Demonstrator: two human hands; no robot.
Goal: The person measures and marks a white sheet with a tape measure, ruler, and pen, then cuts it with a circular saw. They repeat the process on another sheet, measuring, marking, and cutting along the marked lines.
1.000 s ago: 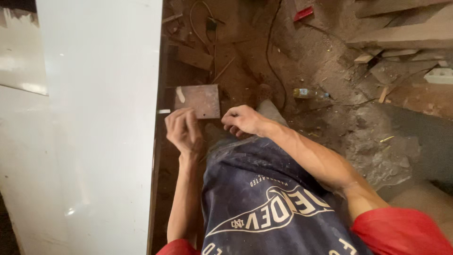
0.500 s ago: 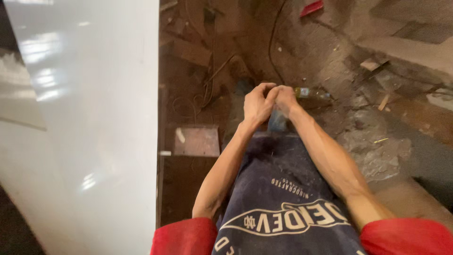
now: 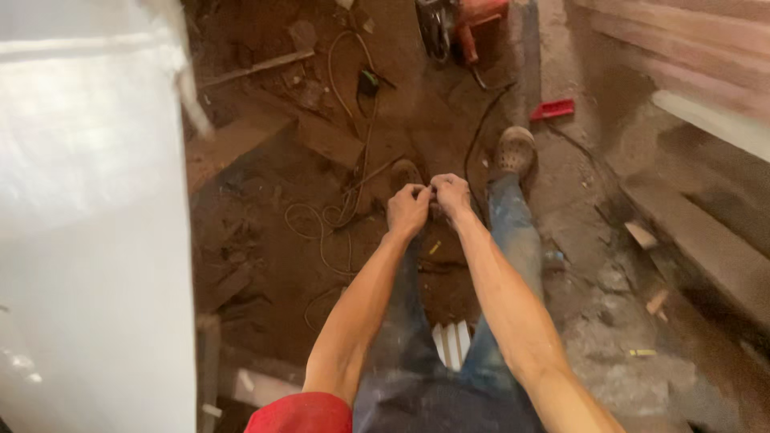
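1. The left hand and right hand meet in front of the body, fingertips pinched together over something too small to make out. Each grip is clenched, but I cannot tell what sits between the fingers, or whether both hands hold the same piece.

2. That small thing, if there is one, is in the air between the two hands, above the dirt floor and between the feet. Should the pinch slacken, it would likely drop into loose rubble and be hard to find.

3. Cables loop across the floor just left of the legs, and a dark cord runs up toward the red tool. With eyes on the fingers, a step could snag a loop and cause a trip.

4. Wood scraps and broken bits lie all about, so the footing looks uneven. The right shoe stands close to the cord.

5. The white panel stands upright just beside the left arm. A stumble or a swung elbow could knock it.

6. A stack of boards on the right narrows the standing room further.
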